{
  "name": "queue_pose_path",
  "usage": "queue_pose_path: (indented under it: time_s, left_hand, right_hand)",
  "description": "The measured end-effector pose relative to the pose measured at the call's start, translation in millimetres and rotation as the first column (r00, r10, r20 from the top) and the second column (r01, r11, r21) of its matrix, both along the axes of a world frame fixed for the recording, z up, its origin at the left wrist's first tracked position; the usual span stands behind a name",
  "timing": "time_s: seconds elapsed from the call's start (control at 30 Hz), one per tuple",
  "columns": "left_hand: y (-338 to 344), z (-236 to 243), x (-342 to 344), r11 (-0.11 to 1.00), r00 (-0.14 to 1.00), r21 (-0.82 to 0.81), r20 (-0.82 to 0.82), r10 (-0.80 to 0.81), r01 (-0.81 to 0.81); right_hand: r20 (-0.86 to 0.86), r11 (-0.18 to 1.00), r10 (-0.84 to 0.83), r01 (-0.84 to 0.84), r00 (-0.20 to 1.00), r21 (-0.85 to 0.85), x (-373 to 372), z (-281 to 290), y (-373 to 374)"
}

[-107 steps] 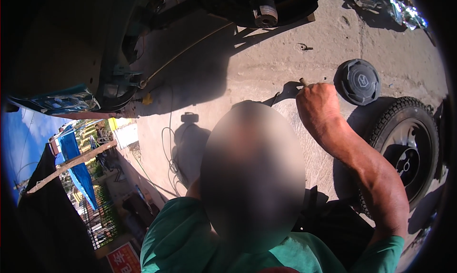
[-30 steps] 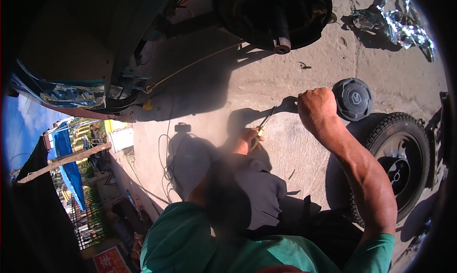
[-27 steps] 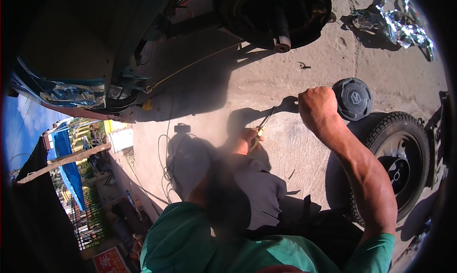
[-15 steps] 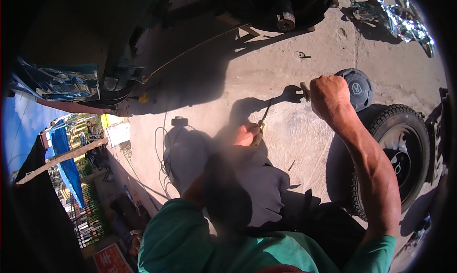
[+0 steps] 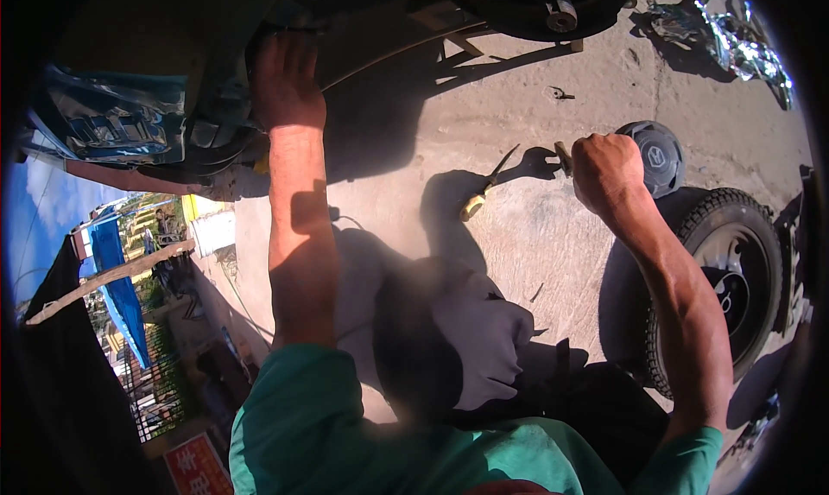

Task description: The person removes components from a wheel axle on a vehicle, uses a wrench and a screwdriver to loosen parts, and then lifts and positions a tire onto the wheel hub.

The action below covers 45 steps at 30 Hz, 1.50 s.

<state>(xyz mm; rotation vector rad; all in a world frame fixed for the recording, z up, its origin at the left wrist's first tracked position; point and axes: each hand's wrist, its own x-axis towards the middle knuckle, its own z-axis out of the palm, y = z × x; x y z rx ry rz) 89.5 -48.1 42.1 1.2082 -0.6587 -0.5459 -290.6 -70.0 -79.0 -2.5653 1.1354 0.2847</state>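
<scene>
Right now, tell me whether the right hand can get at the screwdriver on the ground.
Probably yes. The screwdriver lies on open concrete just left of the right hand, nothing between them. But that hand is closed on a small tool, so it would need freeing first.

A screwdriver with a yellowish handle (image 5: pixel 484 191) lies on the concrete ground (image 5: pixel 518 98). A grey hubcap (image 5: pixel 654 156) sits just above a loose tyre on its rim (image 5: pixel 734 275). Crumpled silver foil (image 5: pixel 734 37) lies at the upper right, and a blue tarp (image 5: pixel 117 275) hangs at the left.
</scene>
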Motion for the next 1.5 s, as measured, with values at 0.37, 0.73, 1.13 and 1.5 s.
queue_pose_path:
  time_s: [0.37,0.73,1.13,1.5]
  left_hand:
    - [-39.5,-9.7,20.6,0.99,0.938,-0.094,-0.323,-0.127,0.102]
    - [-50.5,-19.5,20.2,0.957,0.925,-0.056,-0.244,-0.29,0.285]
    - [-31.6,-19.8,37.0,0.989,0.981,0.056,-0.144,-0.129,0.139]
    - [8.9,45.5,-33.8,0.989,0.52,0.106,0.854,-0.037,-0.104]
  right_hand:
    - [-0.017,1.0,-0.024,0.024,1.0,-0.017,-4.1,-1.9,-0.3]
    - [-0.03,0.999,0.036,-0.037,0.999,-0.039,-4.1,-5.9,-5.9]
    - [-0.121,0.996,0.039,-0.029,0.992,0.08,10.0,5.5,-5.7]
    - [-0.146,0.986,0.096,-0.074,0.985,0.149,2.9,-12.8,-4.4]
